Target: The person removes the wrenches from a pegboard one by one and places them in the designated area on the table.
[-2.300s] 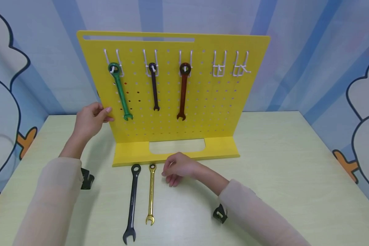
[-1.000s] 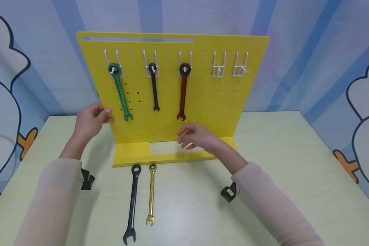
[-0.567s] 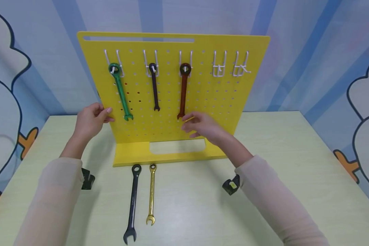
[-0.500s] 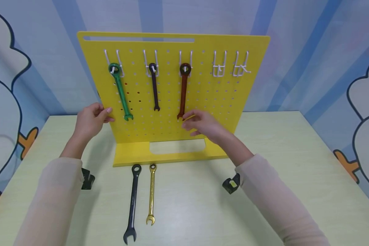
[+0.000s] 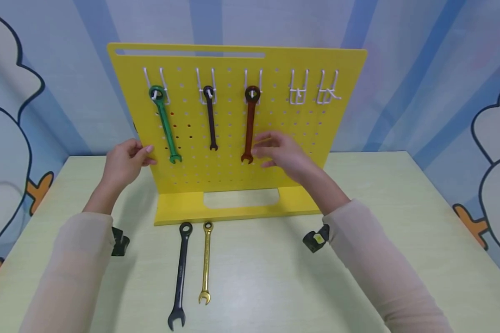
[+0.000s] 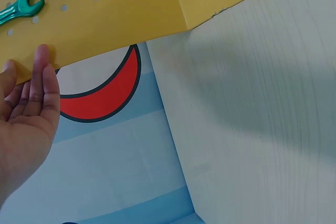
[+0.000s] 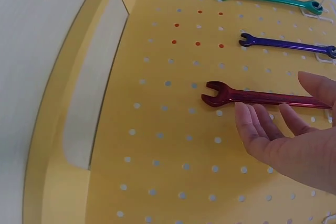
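My left hand (image 5: pixel 125 162) pinches the left edge of the yellow pegboard (image 5: pixel 291 138), thumb in front. My right hand (image 5: pixel 284 155) is beside the lower part of a red combination wrench (image 5: pixel 250 127), its fingers loosely bent and not closed round it; whether a fingertip touches it I cannot tell. In the right wrist view the red wrench (image 7: pixel 262 98) lies between the thumb and the other fingers. A green wrench (image 5: pixel 165 125) and a small dark purple wrench (image 5: pixel 211 120) hang by their ring ends on white hooks to the left.
A large black wrench (image 5: pixel 181 277) and a smaller gold wrench (image 5: pixel 206 263) lie side by side on the pale table (image 5: pixel 391 259), before the board's base. Two bare white hooks (image 5: pixel 298 88) sit at the board's upper right. A patterned blue backdrop (image 5: pixel 400 69) stands behind.
My right hand has risen from beside the gold wrench on the table, past the board's base, up to the red wrench. My left hand has stayed on the board's edge.
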Demonstrator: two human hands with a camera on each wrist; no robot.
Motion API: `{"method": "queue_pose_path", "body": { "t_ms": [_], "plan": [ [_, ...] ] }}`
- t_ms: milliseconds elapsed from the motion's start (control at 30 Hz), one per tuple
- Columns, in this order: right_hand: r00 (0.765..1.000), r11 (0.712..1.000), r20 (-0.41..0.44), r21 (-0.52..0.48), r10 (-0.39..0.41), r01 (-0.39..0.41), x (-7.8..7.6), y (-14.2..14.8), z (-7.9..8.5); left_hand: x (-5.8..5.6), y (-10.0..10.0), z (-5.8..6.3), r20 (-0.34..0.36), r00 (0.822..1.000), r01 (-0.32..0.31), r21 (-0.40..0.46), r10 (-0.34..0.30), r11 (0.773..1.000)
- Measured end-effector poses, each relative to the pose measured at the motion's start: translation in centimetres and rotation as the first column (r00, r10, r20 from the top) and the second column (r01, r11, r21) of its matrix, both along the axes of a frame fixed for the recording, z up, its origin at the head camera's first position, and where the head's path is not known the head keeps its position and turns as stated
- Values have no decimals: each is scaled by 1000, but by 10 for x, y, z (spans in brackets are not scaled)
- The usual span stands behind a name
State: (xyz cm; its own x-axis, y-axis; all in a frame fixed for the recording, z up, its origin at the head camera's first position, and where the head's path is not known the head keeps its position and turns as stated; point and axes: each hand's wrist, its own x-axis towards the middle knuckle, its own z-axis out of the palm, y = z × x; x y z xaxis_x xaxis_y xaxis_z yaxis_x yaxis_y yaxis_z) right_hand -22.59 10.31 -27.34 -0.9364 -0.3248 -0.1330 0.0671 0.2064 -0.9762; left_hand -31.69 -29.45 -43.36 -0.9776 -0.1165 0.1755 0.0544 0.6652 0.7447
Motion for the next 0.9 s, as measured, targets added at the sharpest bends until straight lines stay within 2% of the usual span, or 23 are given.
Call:
{"method": "queue_pose_path", "body": {
  "t_ms": [100,133,200,267,333,400,433,633,733,767,800,900],
  "plan": [
    [1000,1000,-19,-14,-1,1,-1,0,5,15,10,22,39,999,16,38,-17,999],
    [1000,1000,-24,-20,-5,4,-1,0,7,17,11,24,37,999,23,49,-25,999],
    [999,999,-29,-32,-16,16,-2,0,9,14,10,19,29,999,20,40,-21,999],
    [999,998,-31,-48,-29,27,-3,-1,11,36,26,44,34,999,31,34,-33,999],
    [999,998,-38,-56,-35,33,-3,-2,14,55,40,64,30,999,34,19,-35,999],
    [998,998,-51,-59,-40,37,-4,-3,16,77,55,92,60,997,48,43,-51,998],
    [997,998,-60,-59,-43,39,-4,-3,17,84,61,102,76,996,48,57,-52,997],
    [993,998,-109,-47,-49,44,-4,-6,23,42,31,59,87,996,14,107,-24,994],
    [992,998,-115,-54,-47,41,-4,-7,23,37,28,53,90,996,1,83,-8,997],
    [992,997,-113,-58,-47,41,-4,-7,23,36,26,52,88,996,19,93,-27,995],
    [992,997,-112,-61,-48,41,-5,-7,23,36,27,52,94,996,0,75,-7,997],
    [993,997,-110,-68,-49,42,-5,-9,23,41,31,58,94,996,3,51,-8,999]
  ]
}}
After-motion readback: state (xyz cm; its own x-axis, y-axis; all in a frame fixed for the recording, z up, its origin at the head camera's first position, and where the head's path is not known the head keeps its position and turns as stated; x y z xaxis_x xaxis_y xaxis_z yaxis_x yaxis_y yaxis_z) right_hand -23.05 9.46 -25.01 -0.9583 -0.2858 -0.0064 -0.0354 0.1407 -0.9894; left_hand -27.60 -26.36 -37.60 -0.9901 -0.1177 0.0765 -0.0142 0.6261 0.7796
